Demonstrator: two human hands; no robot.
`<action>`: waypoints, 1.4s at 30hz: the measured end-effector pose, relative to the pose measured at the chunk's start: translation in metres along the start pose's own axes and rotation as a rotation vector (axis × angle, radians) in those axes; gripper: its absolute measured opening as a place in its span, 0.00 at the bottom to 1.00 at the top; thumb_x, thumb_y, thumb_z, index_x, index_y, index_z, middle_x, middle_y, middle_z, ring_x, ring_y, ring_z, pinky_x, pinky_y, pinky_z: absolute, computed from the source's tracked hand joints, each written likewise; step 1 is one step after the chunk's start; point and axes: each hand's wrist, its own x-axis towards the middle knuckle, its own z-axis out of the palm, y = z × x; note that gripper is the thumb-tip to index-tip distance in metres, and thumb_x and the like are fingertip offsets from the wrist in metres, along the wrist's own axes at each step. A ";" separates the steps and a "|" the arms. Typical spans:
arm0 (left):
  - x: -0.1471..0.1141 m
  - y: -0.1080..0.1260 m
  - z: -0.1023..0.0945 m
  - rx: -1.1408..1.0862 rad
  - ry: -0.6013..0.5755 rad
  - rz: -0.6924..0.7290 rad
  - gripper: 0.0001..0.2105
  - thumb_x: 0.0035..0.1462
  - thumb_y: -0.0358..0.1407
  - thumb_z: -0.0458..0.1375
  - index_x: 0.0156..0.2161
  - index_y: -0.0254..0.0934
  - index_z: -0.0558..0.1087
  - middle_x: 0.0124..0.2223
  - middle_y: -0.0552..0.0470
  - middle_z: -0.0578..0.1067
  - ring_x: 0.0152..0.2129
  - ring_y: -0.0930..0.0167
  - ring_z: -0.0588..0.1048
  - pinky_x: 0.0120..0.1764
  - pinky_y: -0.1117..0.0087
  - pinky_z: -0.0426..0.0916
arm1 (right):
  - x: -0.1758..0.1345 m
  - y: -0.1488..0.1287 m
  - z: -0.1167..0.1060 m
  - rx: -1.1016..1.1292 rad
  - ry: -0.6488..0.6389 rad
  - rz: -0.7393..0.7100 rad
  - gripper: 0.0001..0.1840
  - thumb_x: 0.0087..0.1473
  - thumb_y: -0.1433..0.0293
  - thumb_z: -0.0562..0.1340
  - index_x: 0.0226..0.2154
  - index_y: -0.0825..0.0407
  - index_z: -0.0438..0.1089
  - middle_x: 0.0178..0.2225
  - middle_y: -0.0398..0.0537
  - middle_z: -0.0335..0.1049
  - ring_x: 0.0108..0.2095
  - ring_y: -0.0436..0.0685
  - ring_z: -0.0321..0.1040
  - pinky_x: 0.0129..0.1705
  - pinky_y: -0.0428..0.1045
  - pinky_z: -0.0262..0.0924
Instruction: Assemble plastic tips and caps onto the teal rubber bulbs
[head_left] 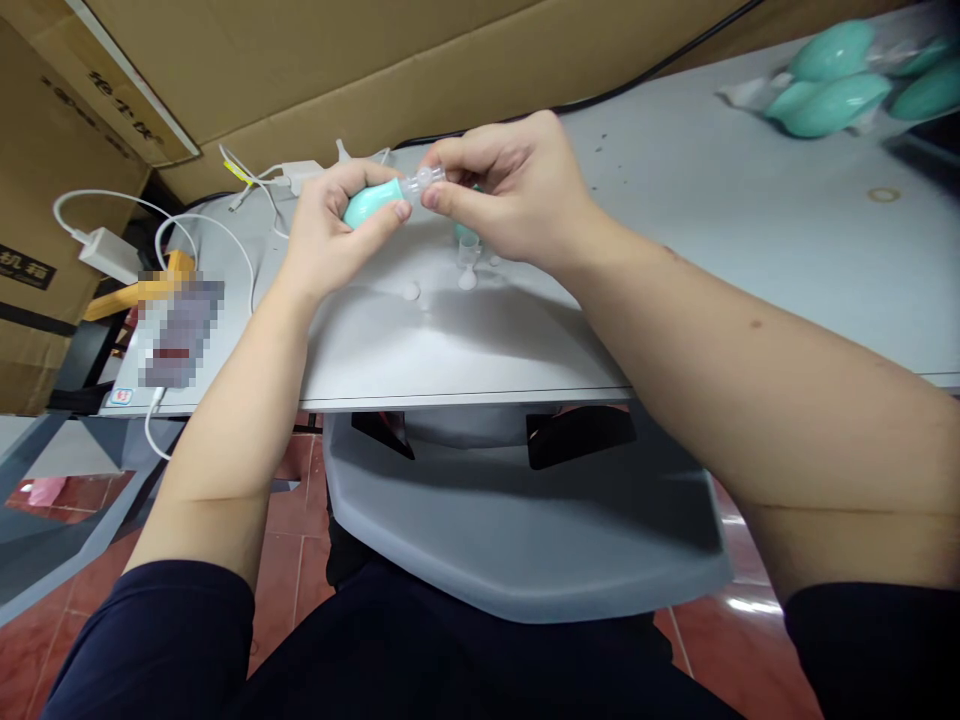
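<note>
Over the grey table, my left hand [341, 215] is closed round a mint-green squeeze bulb [371, 203]. A clear plastic fitting [422, 182] sits at the bulb's right end. Thumb and fingers of my right hand [506, 180] pinch the far end of that fitting. Below my right hand, a small clear plastic piece [469, 248] and a round whitish piece [468, 277] are on the table, with a bit of another green object partly hidden behind the hand. Left of these lies a small white disc [412, 291].
Several green bulbs with clear fittings [832, 105] lie at the back right of the table [750, 220]. White cables, a charger [111, 255] and a blurred-out phone on a yellow stand [180, 265] occupy the left. Cardboard [315, 70] walls the back. A grey bin [517, 540] hangs below the front edge.
</note>
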 end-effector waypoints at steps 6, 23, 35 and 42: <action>-0.002 0.008 -0.006 -0.060 -0.065 -0.028 0.15 0.55 0.52 0.75 0.38 0.45 0.82 0.32 0.51 0.80 0.34 0.59 0.83 0.40 0.59 0.79 | -0.001 0.002 -0.004 0.131 -0.102 0.061 0.06 0.62 0.71 0.76 0.34 0.43 0.87 0.29 0.41 0.73 0.33 0.56 0.60 0.38 0.54 0.56; -0.006 0.024 0.002 -0.143 0.001 0.086 0.09 0.56 0.46 0.71 0.37 0.45 0.86 0.36 0.50 0.85 0.34 0.60 0.83 0.41 0.58 0.79 | -0.006 -0.001 0.003 0.152 -0.055 -0.003 0.05 0.66 0.69 0.73 0.37 0.44 0.85 0.31 0.42 0.75 0.34 0.57 0.62 0.40 0.55 0.56; -0.002 0.011 0.001 0.061 -0.037 0.002 0.13 0.58 0.49 0.71 0.42 0.45 0.81 0.41 0.48 0.83 0.44 0.56 0.83 0.52 0.55 0.80 | 0.001 0.001 0.004 0.041 -0.091 0.085 0.05 0.63 0.69 0.76 0.36 0.44 0.83 0.31 0.41 0.72 0.33 0.57 0.60 0.40 0.55 0.57; 0.000 -0.002 0.000 0.125 0.011 0.087 0.15 0.56 0.45 0.73 0.45 0.47 0.76 0.46 0.47 0.79 0.47 0.56 0.80 0.55 0.53 0.79 | -0.001 -0.004 -0.003 -0.100 -0.139 0.137 0.13 0.57 0.64 0.78 0.46 0.39 0.82 0.47 0.46 0.83 0.48 0.66 0.71 0.52 0.60 0.64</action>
